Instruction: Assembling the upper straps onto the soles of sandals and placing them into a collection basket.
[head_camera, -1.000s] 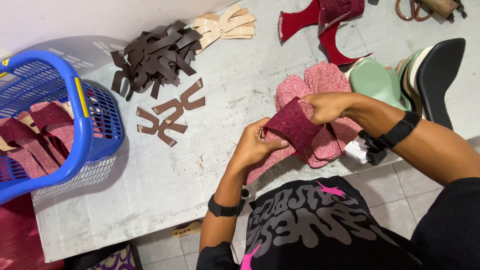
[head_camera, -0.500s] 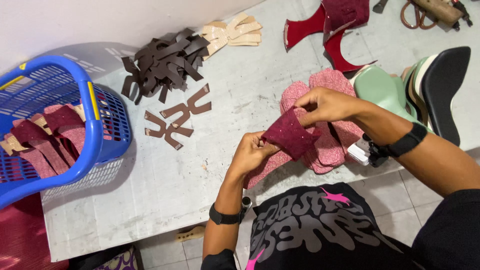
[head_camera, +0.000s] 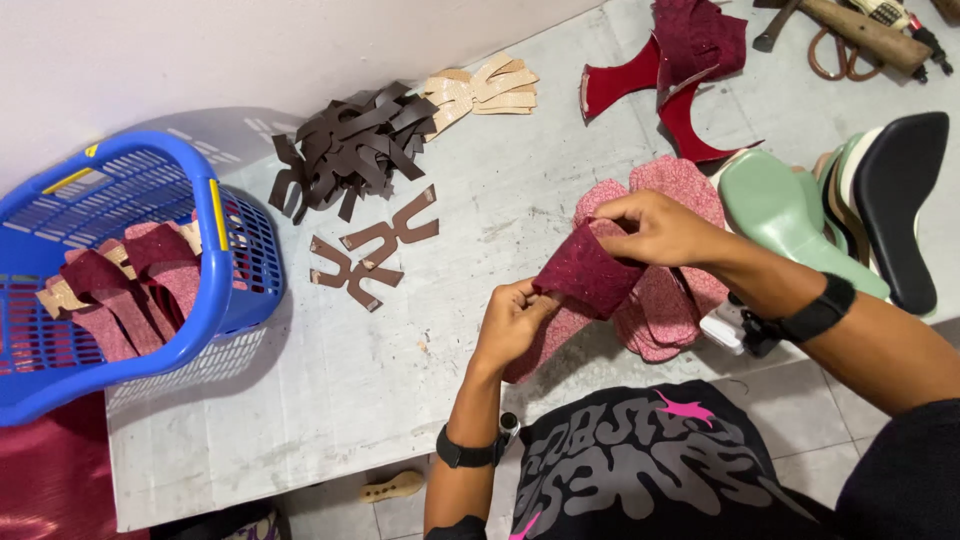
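Above the tabletop (head_camera: 330, 400), left hand (head_camera: 512, 318) and right hand (head_camera: 655, 228) each pinch a maroon glittery piece (head_camera: 588, 272) — raised off the pink stack (head_camera: 668, 300) (for handling).

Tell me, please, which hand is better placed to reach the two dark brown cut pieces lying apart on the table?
Probably the left hand: it is nearer the two dark brown cut pieces, while the right hand pinches the maroon glittery fabric piece farther away.

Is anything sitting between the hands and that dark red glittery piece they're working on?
Nothing visible does. The left hand grips the dark red glittery piece at its lower left edge and the right hand pinches its upper right, both in direct contact, above the pile of pink pieces.
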